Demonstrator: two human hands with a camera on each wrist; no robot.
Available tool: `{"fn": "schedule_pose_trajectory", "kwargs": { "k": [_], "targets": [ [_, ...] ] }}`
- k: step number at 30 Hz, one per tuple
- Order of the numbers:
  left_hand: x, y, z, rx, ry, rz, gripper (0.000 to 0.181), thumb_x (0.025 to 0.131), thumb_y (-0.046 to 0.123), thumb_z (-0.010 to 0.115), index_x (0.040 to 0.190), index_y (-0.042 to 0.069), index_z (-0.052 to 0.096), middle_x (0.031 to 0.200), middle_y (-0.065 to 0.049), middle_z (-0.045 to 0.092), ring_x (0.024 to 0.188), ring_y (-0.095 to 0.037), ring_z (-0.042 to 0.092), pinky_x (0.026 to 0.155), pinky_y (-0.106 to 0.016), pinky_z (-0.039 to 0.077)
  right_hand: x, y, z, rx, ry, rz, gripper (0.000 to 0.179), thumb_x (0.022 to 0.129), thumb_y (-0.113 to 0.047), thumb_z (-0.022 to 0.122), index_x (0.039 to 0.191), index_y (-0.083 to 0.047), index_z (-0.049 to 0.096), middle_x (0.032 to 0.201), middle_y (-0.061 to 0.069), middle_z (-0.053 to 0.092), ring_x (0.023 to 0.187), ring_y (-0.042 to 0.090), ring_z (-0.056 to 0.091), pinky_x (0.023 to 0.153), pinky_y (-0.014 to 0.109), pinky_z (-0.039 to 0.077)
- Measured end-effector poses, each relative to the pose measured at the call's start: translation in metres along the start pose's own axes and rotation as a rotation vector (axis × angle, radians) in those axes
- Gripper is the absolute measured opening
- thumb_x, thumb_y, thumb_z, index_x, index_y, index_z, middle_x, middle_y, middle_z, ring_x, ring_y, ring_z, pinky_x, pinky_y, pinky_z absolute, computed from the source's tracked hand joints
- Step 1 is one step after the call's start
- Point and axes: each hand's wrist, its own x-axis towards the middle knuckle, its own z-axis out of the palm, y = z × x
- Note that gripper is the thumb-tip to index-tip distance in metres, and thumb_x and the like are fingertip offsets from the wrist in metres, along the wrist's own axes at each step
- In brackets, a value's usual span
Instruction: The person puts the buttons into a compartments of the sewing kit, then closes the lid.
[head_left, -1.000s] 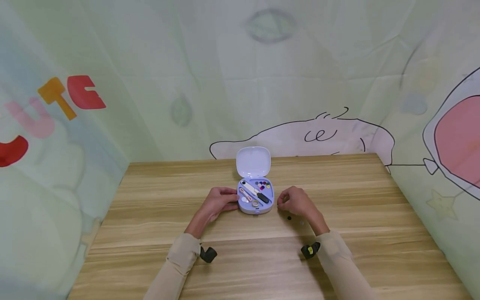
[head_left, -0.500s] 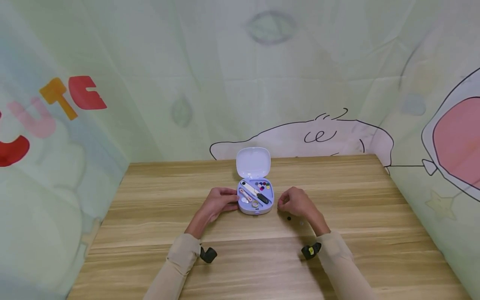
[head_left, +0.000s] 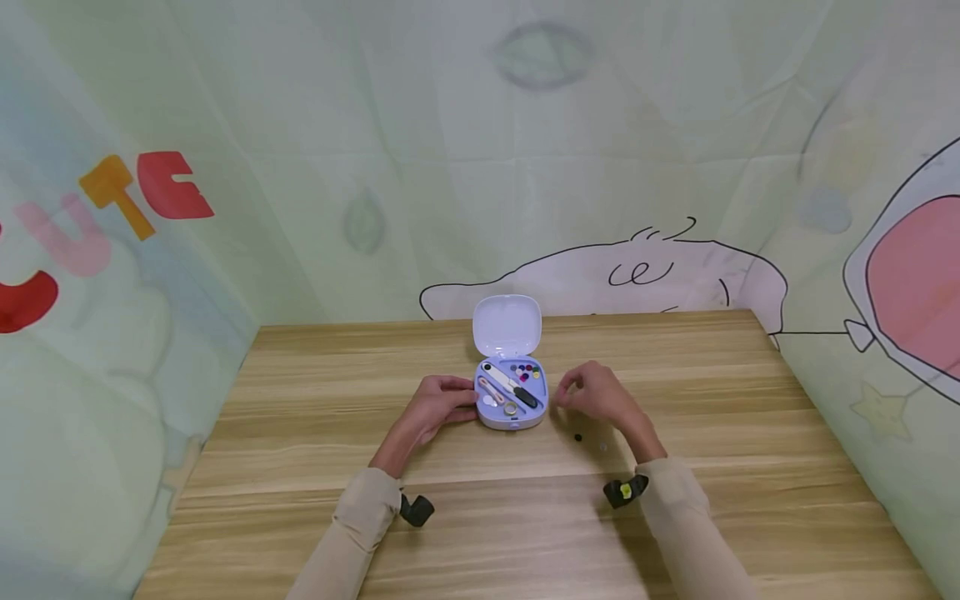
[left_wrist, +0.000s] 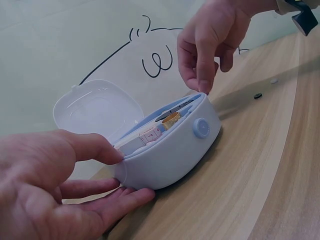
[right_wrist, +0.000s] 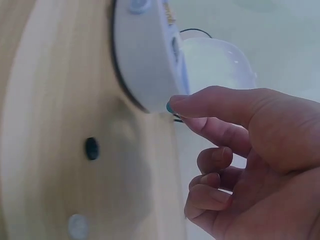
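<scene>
An open pale blue sewing box (head_left: 512, 423) stands on the table, lid up at the back. In its tray lie a black-and-white tool (head_left: 517, 387), a rolled tape measure (left_wrist: 150, 135), a gold-coloured ring (head_left: 510, 407) and several coloured buttons (head_left: 524, 371). My left hand (head_left: 438, 407) rests against the box's left side, thumb at the rim and fingers fairly straight along the lower wall. Just beyond the right wall, my right hand (head_left: 596, 393) pinches a small teal button (right_wrist: 170, 107) between thumb and index finger; the fingertips cover most of it.
A black button (head_left: 578, 437) and a pale clear button (head_left: 603, 447) lie on the wooden table (head_left: 495, 533) to the right of the box. The upright lid (head_left: 507, 326) stands near the printed cloth wall (head_left: 360, 167) at the back.
My right hand has risen slightly and its fingertips have moved a little left, closer to the box. My left hand and the box have stayed in place.
</scene>
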Motion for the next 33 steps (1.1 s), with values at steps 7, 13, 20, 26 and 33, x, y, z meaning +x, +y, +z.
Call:
{"fn": "schedule_pose_trajectory", "kwargs": {
  "k": [7,13,20,26,33],
  "targets": [
    [0.0,0.0,-0.001,0.01,0.002,-0.007,0.032,0.098,-0.007,0.065,0.127,-0.018,0.057,0.12,-0.026,0.061,0.095,-0.024,0.069,0.09,-0.039,0.063,0.004,-0.012,-0.009,0.01,0.039,-0.024,0.006,0.092,-0.013,0.074,0.087,-0.012,0.077,0.092,0.006,0.063,0.089,0.025,0.051,0.068,0.034,0.042],
    [0.0,0.0,-0.001,0.01,0.0,-0.004,0.033,0.098,-0.007,0.065,0.128,-0.018,0.057,0.121,-0.027,0.061,0.095,-0.024,0.069,0.09,-0.039,0.063,0.009,-0.024,-0.013,0.057,0.055,-0.018,0.009,0.095,-0.017,0.075,0.089,-0.011,0.076,0.1,0.008,0.064,0.096,0.028,0.051,0.073,0.037,0.043],
    [0.0,0.0,-0.001,0.01,0.007,-0.013,0.033,0.097,-0.007,0.066,0.127,-0.017,0.057,0.121,-0.027,0.061,0.095,-0.024,0.069,0.089,-0.038,0.064,0.013,-0.034,-0.012,0.107,0.074,-0.006,0.008,0.095,-0.018,0.076,0.091,-0.011,0.076,0.1,0.01,0.061,0.099,0.029,0.05,0.073,0.037,0.043],
    [0.0,0.0,0.0,0.009,0.009,-0.011,0.033,0.097,-0.007,0.066,0.127,-0.018,0.057,0.12,-0.027,0.061,0.094,-0.024,0.07,0.089,-0.038,0.064,0.015,-0.039,-0.009,0.125,0.089,0.012,0.009,0.097,-0.019,0.074,0.094,-0.01,0.075,0.116,0.013,0.063,0.113,0.033,0.05,0.096,0.049,0.049],
    [0.0,-0.001,0.0,0.01,0.009,0.0,0.033,0.097,-0.008,0.066,0.126,-0.018,0.057,0.119,-0.026,0.061,0.093,-0.023,0.07,0.088,-0.038,0.064,0.018,-0.042,-0.01,0.15,0.112,0.011,0.01,0.097,-0.019,0.075,0.095,-0.009,0.075,0.11,0.012,0.062,0.108,0.032,0.049,0.085,0.043,0.047]
  ]
}}
